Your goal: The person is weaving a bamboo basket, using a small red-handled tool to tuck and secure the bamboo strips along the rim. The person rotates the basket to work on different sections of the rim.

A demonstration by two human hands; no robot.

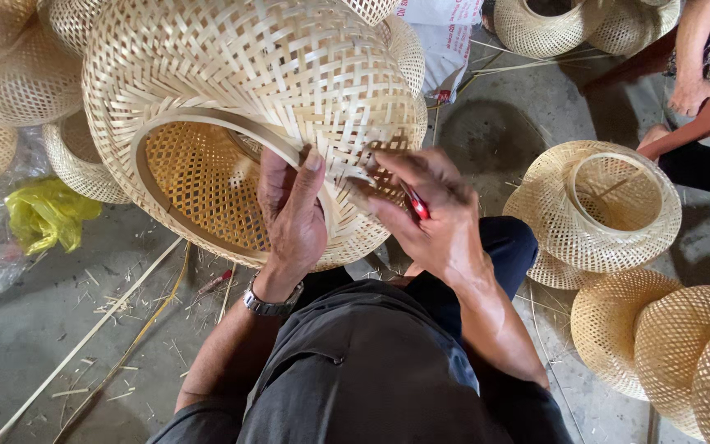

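Note:
A large woven bamboo basket (240, 82) rests tilted against my knees, its round opening with a pale hoop rim facing me. My left hand (292, 215) grips the rim at its lower right, thumb pressed on the weave. My right hand (433, 214) holds a small red-handled tool (415, 201) against the basket's outer weave, close beside the left hand. A metal watch sits on my left wrist.
More woven baskets lie around: a stack at upper left (10, 82), one with a hoop at right (597, 205), several domed ones at lower right (667, 345). A yellow plastic bag (47, 215) and bamboo strips (84, 341) lie on the concrete floor. Another person's hand (694, 94) is at upper right.

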